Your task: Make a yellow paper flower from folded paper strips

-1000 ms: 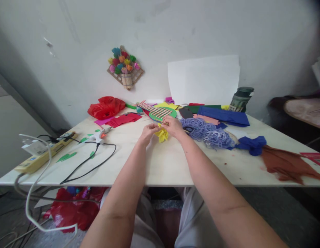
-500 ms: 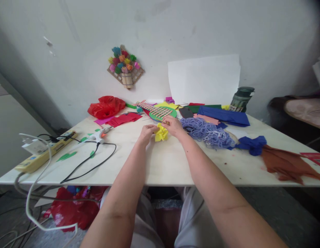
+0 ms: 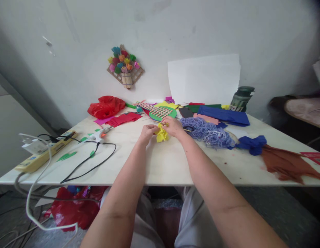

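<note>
Between my hands, just above the table, is a crumpled yellow paper flower with ruffled edges. My left hand is closed in a pinch on the flower's left side. From the right, my right hand is closed around a thin stick, whose other end shows past the hand's right side. The fingers of that hand also touch the top of the flower. Just beyond them lies a green round piece with a woven lattice of pale sticks. My fingers hide part of the flower.
A tangle of lilac yarn lies right of my hands. Blue paper, brown paper and a green jar are further right. At left are a glue gun with its black cord, a power strip and red paper.
The stick in my right hand has turned to lie flatter, with its far end now showing right of the hand. The yellow flower has turned slightly between my fingers.
</note>
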Tool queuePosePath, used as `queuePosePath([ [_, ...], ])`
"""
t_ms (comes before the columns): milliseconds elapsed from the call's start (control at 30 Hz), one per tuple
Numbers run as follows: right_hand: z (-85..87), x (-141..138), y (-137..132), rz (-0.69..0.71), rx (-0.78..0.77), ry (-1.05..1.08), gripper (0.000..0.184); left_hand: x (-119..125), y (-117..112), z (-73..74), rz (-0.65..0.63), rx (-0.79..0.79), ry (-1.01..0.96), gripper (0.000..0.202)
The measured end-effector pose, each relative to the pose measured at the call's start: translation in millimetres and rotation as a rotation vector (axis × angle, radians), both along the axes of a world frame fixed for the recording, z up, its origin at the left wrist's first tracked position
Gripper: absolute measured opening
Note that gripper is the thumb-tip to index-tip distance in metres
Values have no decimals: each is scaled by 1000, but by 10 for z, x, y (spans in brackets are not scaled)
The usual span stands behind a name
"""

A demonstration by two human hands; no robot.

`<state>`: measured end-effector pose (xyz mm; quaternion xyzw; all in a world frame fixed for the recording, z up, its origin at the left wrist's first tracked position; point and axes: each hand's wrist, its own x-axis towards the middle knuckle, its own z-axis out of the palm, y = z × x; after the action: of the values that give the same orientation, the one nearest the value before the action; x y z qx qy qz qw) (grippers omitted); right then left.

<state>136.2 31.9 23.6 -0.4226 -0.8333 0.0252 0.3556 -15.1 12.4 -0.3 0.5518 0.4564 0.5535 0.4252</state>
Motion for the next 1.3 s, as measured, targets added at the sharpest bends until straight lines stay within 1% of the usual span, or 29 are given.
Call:
queuePosePath([
  [233, -17, 18, 19, 8, -7, -29, 9, 1, -8, -3, -10, 6, 3, 12],
  [400, -42, 65, 117, 171, -12, 112, 6, -20, 6, -17, -13, -25, -89, 13],
  [467, -50, 85, 147, 208, -24, 148, 6, -24, 8, -17, -21, -33, -109, 14],
  [600, -40, 105, 121, 171, -68, 90, 8, -25, 2, -15, -46, -31, -87, 14],
  [700, -12, 98, 63, 124, -54, 42, 9, -25, -9, -10, -47, -22, -78, 14],
  [800, 9, 86, 36, 117, -31, 45, 5, -21, -14, -3, -74, -31, -93, 15],
  [867, 6, 80, 48, 143, -16, 96, 2, -16, -8, 0, -76, -38, -122, 16],
  [1000, -34, 75, 106, 215, -1, 228, 5, -13, 11, -3, -47, -46, -165, 21],
  [1167, -92, 73, 167, 302, -6, 313, 5, -33, -4, -4, -86, 1, -114, 21],
  [1300, -115, 74, 199, 336, 0, 357, 4, -40, -26, 13, -128, 48, -60, 24],
])
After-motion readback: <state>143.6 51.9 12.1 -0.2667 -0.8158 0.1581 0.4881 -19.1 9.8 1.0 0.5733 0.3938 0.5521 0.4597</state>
